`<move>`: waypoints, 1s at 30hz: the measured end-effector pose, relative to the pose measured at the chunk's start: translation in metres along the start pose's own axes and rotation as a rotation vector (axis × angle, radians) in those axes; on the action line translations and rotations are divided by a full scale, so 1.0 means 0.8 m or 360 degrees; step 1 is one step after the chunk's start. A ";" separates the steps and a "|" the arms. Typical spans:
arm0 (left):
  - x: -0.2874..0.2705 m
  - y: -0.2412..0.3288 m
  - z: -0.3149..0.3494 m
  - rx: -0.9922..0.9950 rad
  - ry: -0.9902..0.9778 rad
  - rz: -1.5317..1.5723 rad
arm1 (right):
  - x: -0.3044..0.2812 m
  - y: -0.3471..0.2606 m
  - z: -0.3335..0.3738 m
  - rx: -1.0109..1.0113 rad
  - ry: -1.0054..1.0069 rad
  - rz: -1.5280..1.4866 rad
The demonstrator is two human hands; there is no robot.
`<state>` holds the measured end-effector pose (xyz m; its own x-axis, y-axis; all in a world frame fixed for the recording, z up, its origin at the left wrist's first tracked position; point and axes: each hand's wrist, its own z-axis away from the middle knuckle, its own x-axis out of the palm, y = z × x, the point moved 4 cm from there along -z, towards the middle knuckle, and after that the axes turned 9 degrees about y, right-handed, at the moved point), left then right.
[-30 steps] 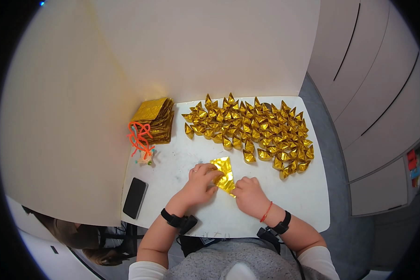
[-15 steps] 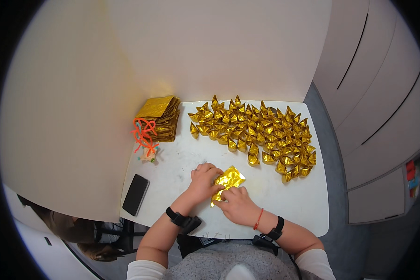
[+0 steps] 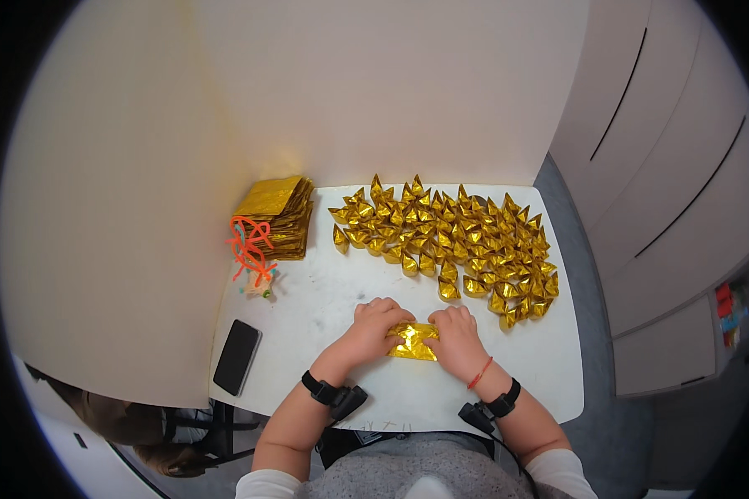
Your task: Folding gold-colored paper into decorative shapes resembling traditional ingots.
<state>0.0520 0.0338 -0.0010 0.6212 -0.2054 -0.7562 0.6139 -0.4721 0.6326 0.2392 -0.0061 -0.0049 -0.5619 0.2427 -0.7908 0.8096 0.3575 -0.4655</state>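
A sheet of gold foil paper (image 3: 414, 343), folded to a flat rectangle, lies crosswise on the white table near its front. My left hand (image 3: 378, 329) grips its left end, fingers bent over the far edge and thumb on top. At the right end my right hand (image 3: 456, 337) holds it the same way. Both hands hide the ends of the sheet. Beyond them, many folded gold paper ingots (image 3: 474, 241) with pointed tips stand crowded together on the back and right of the table.
At the back left is a stack of gold foil sheets (image 3: 275, 198). Orange fuzzy wire (image 3: 250, 241) and a small beige trinket (image 3: 260, 284) are beside it. A black phone (image 3: 237, 358) rests at the left edge. Walls border the table behind and at left; cabinets (image 3: 666, 166) stand right.
The foil sheet has turned from slanted to crosswise. My right hand has moved up and right to its right end, and my left hand has shifted slightly right.
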 end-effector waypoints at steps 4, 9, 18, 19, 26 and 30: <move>0.001 0.000 -0.002 0.0144 0.0145 0.0250 | 0.002 0.004 -0.005 0.0080 -0.0106 -0.0028; 0.012 -0.004 0.007 0.0256 0.0016 0.0317 | 0.005 -0.001 -0.004 0.0019 -0.0141 -0.0062; 0.006 0.001 0.006 -0.0060 0.0118 0.0442 | 0.010 -0.006 -0.006 0.0029 -0.0247 -0.0017; 0.005 0.002 0.005 -0.0069 0.0109 0.0466 | 0.011 -0.006 -0.006 -0.0002 -0.0223 -0.0032; 0.008 -0.001 0.005 0.0008 0.0044 0.0404 | 0.009 -0.011 -0.009 -0.0012 -0.0414 -0.0109; 0.000 0.008 0.007 -0.0115 0.0101 0.0442 | 0.003 -0.008 -0.011 -0.0037 -0.0293 -0.0299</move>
<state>0.0528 0.0260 0.0022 0.7983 -0.2631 -0.5417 0.4476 -0.3426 0.8260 0.2310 0.0000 -0.0006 -0.6598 0.0028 -0.7514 0.6888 0.4019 -0.6034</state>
